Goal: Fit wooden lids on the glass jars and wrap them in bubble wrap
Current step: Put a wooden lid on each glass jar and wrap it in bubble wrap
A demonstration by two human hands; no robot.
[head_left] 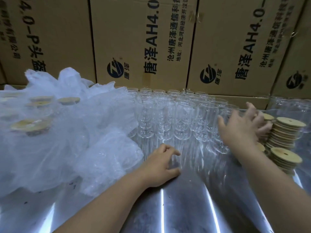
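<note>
Head view: lid-fitting in hand — right hand [240, 127], fingers spread and apparently empty, reaches toward the wooden lids [286, 132] stacked at the right edge of the counter [185, 209]; left hand [159, 163] rests loosely curled, empty, mid-counter. Glass jars [168, 115] stand unlidded along the back edge; next move likely calls for pinching one lid and seating it squarely — bubble wrap [75, 145] waits left.

the near part of the shiny surface [185, 207] is bare, with room to pass. glass jars [165, 118] stand packed in tight rows farther back. a big heap of bubble wrap [67, 145] blocks the left side. stacks of wooden lids [286, 132] crowd the right. tall boxes [143, 39] wall off the back, maybe touching the jars.
</note>
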